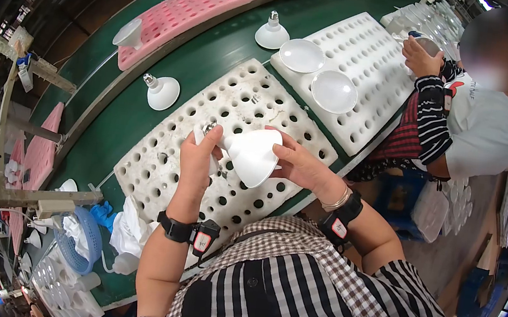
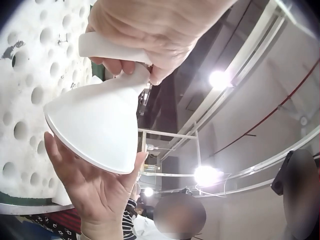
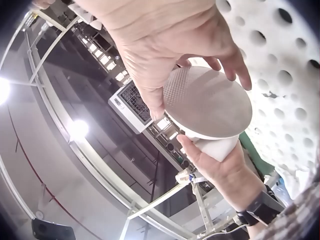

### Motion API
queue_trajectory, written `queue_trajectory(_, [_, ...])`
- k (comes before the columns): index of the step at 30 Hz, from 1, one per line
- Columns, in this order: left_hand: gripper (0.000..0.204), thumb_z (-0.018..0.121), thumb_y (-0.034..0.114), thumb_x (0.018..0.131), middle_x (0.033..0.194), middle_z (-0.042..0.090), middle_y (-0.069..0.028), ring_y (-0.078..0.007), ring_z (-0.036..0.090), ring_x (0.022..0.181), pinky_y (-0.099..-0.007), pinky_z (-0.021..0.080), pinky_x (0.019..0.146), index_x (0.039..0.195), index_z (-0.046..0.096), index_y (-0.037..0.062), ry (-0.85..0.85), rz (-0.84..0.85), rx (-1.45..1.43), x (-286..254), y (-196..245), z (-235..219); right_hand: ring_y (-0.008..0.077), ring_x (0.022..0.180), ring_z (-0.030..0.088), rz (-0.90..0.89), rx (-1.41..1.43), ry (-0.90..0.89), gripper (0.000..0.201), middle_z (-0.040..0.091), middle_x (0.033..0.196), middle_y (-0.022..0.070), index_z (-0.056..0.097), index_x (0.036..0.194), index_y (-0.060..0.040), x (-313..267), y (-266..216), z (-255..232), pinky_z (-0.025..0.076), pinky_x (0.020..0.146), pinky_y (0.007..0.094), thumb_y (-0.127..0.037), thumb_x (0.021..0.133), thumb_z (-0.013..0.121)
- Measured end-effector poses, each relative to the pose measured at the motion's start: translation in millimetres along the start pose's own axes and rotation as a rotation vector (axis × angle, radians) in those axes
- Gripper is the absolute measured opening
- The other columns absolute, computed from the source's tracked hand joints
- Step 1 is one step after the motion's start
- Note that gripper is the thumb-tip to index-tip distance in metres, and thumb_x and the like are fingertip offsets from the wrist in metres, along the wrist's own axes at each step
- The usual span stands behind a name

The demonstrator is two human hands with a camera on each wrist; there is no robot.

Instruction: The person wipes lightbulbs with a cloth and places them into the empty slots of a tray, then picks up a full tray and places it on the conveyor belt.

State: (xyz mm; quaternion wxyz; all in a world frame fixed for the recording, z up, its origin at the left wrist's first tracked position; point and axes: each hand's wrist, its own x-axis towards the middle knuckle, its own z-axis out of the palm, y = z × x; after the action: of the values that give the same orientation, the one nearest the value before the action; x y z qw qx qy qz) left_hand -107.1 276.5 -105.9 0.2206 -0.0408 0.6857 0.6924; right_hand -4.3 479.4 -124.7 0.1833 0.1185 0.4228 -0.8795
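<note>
Over the foam board, both hands hold one white reflector lamp bulb [image 1: 253, 155], tilted with its wide face toward the right. My left hand [image 1: 196, 161] grips the narrow neck near the metal screw base, which is partly covered by fingers. A white strip-like piece [image 2: 112, 47] also sits in the left palm; its kind cannot be told. My right hand [image 1: 304, 164] holds the wide rim, thumb on one side and fingers round the other. In the right wrist view the lens face [image 3: 210, 102] shows a dotted texture.
Beneath the hands lies a worn white foam board [image 1: 139, 163] full of holes. A cleaner foam board [image 1: 367, 64] bears two bulbs. Other bulbs [image 1: 163, 93] stand on the green belt [image 1: 217, 46]. A blue basket [image 1: 75, 244] and white cloth [image 1: 131, 229] lie left; another person [image 1: 486, 124] works right.
</note>
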Motion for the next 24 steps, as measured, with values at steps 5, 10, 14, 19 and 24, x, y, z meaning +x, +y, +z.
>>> queue_trajectory(5, [0.028, 0.07, 0.03, 0.085, 0.07, 0.059, -0.0022, -0.0088, 0.052, 0.055, -0.0229, 0.04, 0.051, 0.089, 0.063, 0.0033, 0.079, 0.041, 0.005, 3.9, -9.8, -10.9, 0.0258, 0.116, 0.052, 0.077, 0.127, 0.1, 0.072, 0.046, 0.132, 0.0123, 0.024, 0.148, -0.0069, 3.5, 0.9, 5.7, 0.052, 0.089, 0.0423, -0.039, 0.094, 0.058])
queue_trajectory(10, [0.022, 0.068, 0.03, 0.087, 0.066, 0.057, -0.0003, -0.0085, 0.053, 0.055, -0.0224, 0.04, 0.048, 0.089, 0.062, 0.009, 0.356, 0.177, -0.09, 26.9, 1.0, -92.6, 0.025, 0.107, 0.058, 0.067, 0.023, 0.15, 0.058, 0.053, 0.125, 0.0147, 0.035, 0.142, -0.004, -1.3, -2.6, -24.3, 0.053, 0.088, 0.0388, -0.035, 0.097, 0.053])
queue_trajectory(14, [0.023, 0.064, 0.031, 0.089, 0.069, 0.057, -0.0012, -0.0098, 0.051, 0.055, -0.0258, 0.04, 0.049, 0.088, 0.06, 0.0079, 0.68, 0.347, -0.17, 49.9, 12.3, -198.8, 0.0216, 0.104, 0.06, 0.09, -0.069, 0.278, 0.048, 0.059, 0.118, 0.0127, 0.045, 0.135, -0.004, -12.1, 4.4, -43.1, 0.053, 0.087, 0.0347, -0.034, 0.098, 0.052])
queue_trajectory(19, [0.035, 0.065, 0.034, 0.088, 0.081, 0.061, -0.0058, -0.0133, 0.057, 0.069, -0.0279, 0.045, 0.062, 0.099, 0.062, 0.001, 0.973, 0.322, 0.224, 70.4, 2.4, -278.3, 0.0192, 0.101, 0.06, 0.136, -0.058, 0.345, 0.041, 0.06, 0.114, 0.0104, 0.05, 0.129, -0.0052, -16.5, 15.5, -55.9, 0.052, 0.087, 0.0334, -0.031, 0.098, 0.052])
queue_trajectory(24, [0.039, 0.064, 0.03, 0.086, 0.101, 0.068, -0.0159, -0.0288, 0.064, 0.088, -0.0392, 0.048, 0.081, 0.107, 0.062, -0.0032, 1.013, 0.189, 0.526, 81.8, -9.4, -303.8, 0.0162, 0.095, 0.06, 0.076, -0.21, 0.493, 0.037, 0.062, 0.109, 0.0079, 0.056, 0.124, -0.0042, -19.4, 10.9, -59.7, 0.05, 0.082, 0.0293, -0.027, 0.095, 0.056])
